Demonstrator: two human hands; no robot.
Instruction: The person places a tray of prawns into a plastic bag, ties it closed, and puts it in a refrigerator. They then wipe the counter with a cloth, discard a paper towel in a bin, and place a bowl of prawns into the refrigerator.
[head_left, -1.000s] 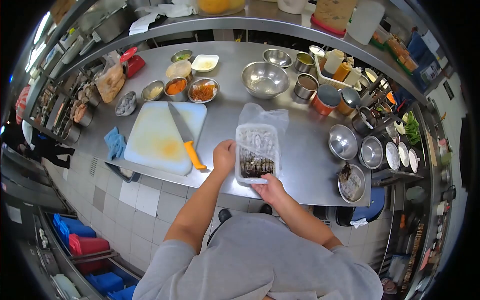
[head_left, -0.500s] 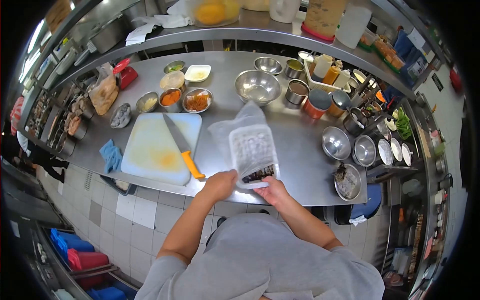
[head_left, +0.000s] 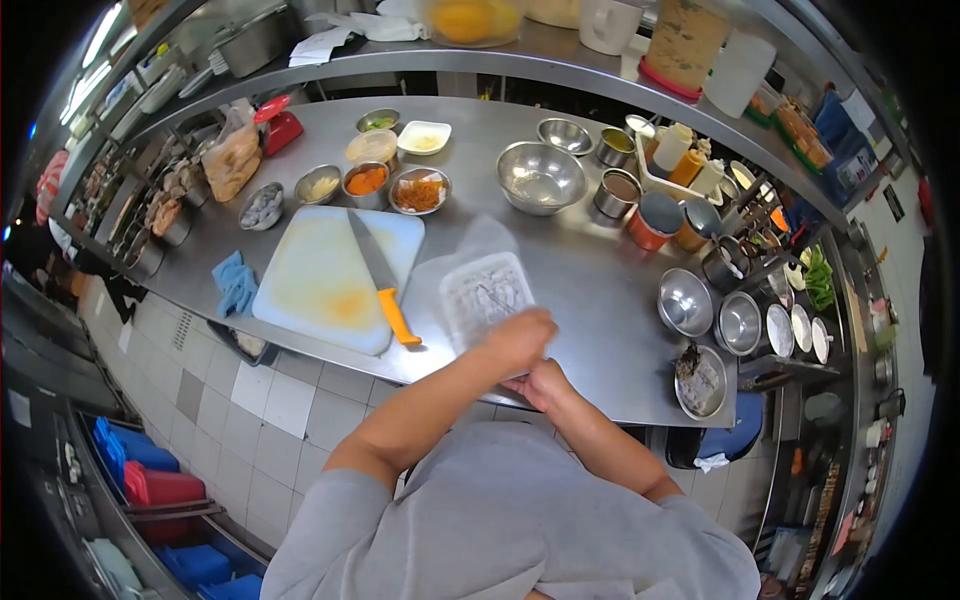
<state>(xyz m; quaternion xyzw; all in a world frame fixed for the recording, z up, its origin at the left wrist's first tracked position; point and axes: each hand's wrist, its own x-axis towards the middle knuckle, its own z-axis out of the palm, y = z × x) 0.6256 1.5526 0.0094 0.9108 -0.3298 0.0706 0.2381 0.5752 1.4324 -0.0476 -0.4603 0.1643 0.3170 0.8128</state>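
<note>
A white tray (head_left: 447,318) with greyish contents showing through clear plastic film (head_left: 488,238) lies at the near edge of the steel table. Loose film sticks out past its far end. My left hand (head_left: 522,338) is closed over the tray's near right part, apparently on the film, though its fingertips are blurred and partly hidden. Just below it, my right hand (head_left: 541,384) grips the tray's near edge. Left of the tray, a knife (head_left: 385,280) with an orange handle rests on a white cutting board (head_left: 300,260).
Bowls of chopped food, including an orange one (head_left: 366,180), stand behind the board. An empty steel bowl (head_left: 541,178) is beyond the tray. More bowls (head_left: 686,302) line the right side. A blue cloth (head_left: 235,285) lies left. A shelf (head_left: 480,62) spans the back.
My left hand has moved from the tray's near left corner across to its right side. Dark contents visible earlier at the near end are now hidden. The camera view has shifted slightly.
</note>
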